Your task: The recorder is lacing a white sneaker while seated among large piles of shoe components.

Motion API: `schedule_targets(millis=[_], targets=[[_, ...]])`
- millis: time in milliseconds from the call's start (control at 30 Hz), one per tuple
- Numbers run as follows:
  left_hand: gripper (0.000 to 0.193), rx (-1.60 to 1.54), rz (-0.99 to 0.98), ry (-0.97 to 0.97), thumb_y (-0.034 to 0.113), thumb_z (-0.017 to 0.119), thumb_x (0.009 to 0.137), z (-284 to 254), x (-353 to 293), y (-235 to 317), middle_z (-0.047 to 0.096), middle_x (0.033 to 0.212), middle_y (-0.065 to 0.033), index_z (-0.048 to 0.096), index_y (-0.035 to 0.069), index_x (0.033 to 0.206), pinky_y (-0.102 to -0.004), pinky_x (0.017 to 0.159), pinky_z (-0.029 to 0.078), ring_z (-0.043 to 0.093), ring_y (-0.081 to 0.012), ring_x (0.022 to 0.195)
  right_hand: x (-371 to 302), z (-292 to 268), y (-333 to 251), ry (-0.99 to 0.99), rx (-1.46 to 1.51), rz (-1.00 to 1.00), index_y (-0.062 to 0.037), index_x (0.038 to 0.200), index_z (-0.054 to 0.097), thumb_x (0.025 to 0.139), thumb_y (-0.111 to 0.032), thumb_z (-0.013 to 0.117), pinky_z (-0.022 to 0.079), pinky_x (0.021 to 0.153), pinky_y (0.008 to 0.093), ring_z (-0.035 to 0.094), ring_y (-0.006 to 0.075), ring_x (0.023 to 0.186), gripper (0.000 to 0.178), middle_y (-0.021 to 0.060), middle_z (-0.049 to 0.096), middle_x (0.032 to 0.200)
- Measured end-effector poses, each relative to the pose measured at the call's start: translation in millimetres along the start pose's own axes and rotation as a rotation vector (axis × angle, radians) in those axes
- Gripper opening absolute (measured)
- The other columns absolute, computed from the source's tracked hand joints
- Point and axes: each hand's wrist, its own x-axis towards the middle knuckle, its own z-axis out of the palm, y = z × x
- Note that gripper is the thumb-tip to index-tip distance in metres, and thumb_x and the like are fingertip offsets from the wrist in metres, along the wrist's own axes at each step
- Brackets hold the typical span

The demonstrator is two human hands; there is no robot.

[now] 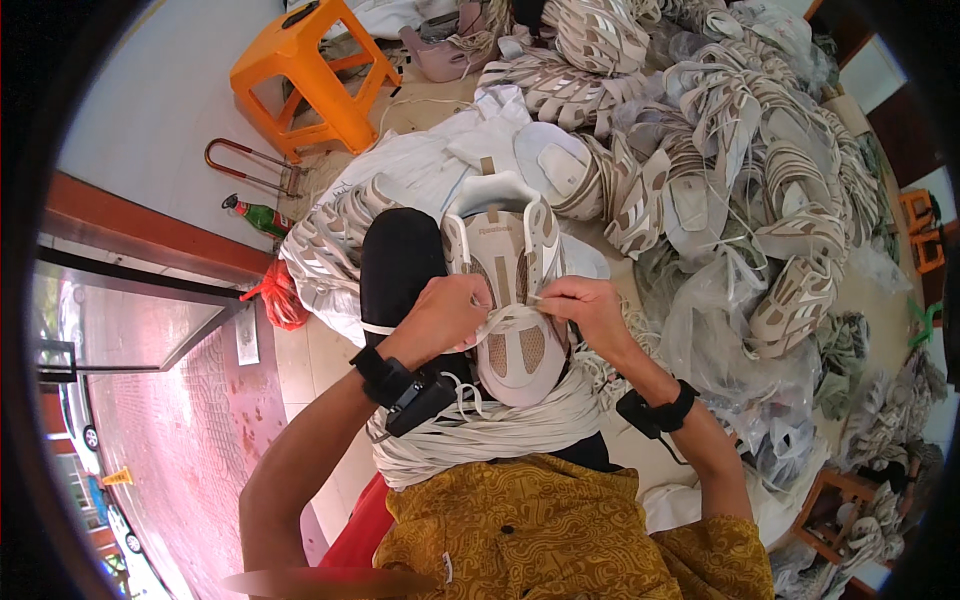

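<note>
A beige and white sneaker upper (513, 365) lies over my lap with its toe pointing toward me. A white shoelace (513, 318) crosses its front above the toe. My left hand (450, 312) is closed at the left side of the lacing, its fingertips pinched on the lace. From the other side my right hand (583, 308) pinches the lace between thumb and forefinger, close to the eyelets. A thick bundle of loose white laces (490, 440) rests across my lap, just below the toe. My black-clad left knee (402, 255) shows beside the upper.
Stacks of sneaker uppers (795, 170) pile up at the right, with clear plastic bags (705, 320) among them. More uppers (335, 240) sit on a white sack (430, 155). An orange stool (310, 75), green bottle (264, 218) and red bag (280, 298) stand left, near a glass door (130, 315).
</note>
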Motion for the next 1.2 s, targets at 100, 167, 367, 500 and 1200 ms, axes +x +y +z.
schedule_targets(millis=[100,167,367,500,1200], targets=[[0.015,0.400,0.270,0.164,0.008,0.050,0.075,7.2,6.6,-6.4,0.057,0.059,-0.0089,0.058,-0.003,0.082,-0.0247,0.043,0.048,0.059,-0.0147,0.050,2.0,-2.6,-0.9,-0.004,-0.132,-0.121,0.0006,0.073,0.061,0.069,-0.008,0.061,0.041,0.052,0.0245,0.053,0.0132,0.057,0.010,0.0070,0.057,0.065],[0.016,0.296,0.091,0.032,0.009,0.050,0.072,-2.1,10.3,6.2,0.056,0.057,-0.0145,0.059,-0.005,0.075,-0.0296,0.046,0.049,0.059,-0.0205,0.048,3.2,-6.9,-2.0,0.006,-0.215,-0.173,0.0001,0.072,0.061,0.068,-0.009,0.061,0.041,0.053,0.0258,0.055,0.0164,0.059,0.010,0.0084,0.057,0.066],[0.020,0.431,0.025,-0.107,0.006,0.049,0.065,-1.8,20.5,14.1,0.055,0.054,-0.0236,0.057,-0.012,0.063,-0.0363,0.054,0.050,0.059,-0.0311,0.048,6.0,-2.2,3.4,-0.039,-0.275,-0.213,0.0017,0.069,0.060,0.066,-0.007,0.062,0.040,0.055,0.0248,0.053,0.0162,0.060,0.010,0.0077,0.055,0.066],[0.013,0.751,0.241,0.067,0.005,0.053,0.064,8.3,14.6,14.0,0.056,0.057,-0.0200,0.059,-0.007,0.063,-0.0371,0.055,0.049,0.060,-0.0319,0.055,6.7,-2.7,7.4,-0.034,-0.259,-0.221,0.0018,0.068,0.060,0.065,-0.007,0.062,0.040,0.056,0.0255,0.053,0.0167,0.060,0.010,0.0078,0.055,0.066],[0.006,1.291,0.928,0.344,0.012,0.055,0.063,19.0,24.6,16.9,0.047,0.061,-0.0077,0.055,0.006,0.064,-0.0336,0.059,0.041,0.049,-0.0242,0.068,7.6,-0.7,17.5,-0.024,-0.309,-0.262,0.0003,0.067,0.057,0.065,-0.010,0.060,0.042,0.054,0.0312,0.055,0.0262,0.060,0.011,0.0110,0.054,0.067]])
